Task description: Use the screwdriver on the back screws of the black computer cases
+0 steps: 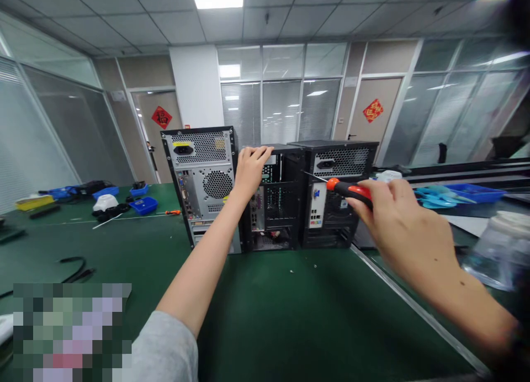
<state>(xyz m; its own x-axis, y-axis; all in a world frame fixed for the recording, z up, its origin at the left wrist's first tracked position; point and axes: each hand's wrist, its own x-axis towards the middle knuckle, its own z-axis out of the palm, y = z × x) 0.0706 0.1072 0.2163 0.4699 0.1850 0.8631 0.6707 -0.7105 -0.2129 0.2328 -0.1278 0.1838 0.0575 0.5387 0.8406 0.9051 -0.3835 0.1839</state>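
Observation:
Three computer cases stand side by side with their backs facing me. My left hand [252,169] rests on the top edge of the middle computer case [285,202], fingers laid out over it. In my right hand [401,222] is a red and black screwdriver [350,189], gripped by its handle. Its thin shaft points left, and the tip is at the rear right edge of the middle case. On the left stands a taller computer case [217,185] with a round fan grille. The right computer case [339,191] shows a white port panel, partly behind the screwdriver.
Blue trays [143,205] and an orange screwdriver [173,212] lie on the green mat [265,316] at left. A black cable [77,269] curls nearer me. A clear jar [494,252] and another blue tray [476,192] stand at right. Small screws lie before the cases.

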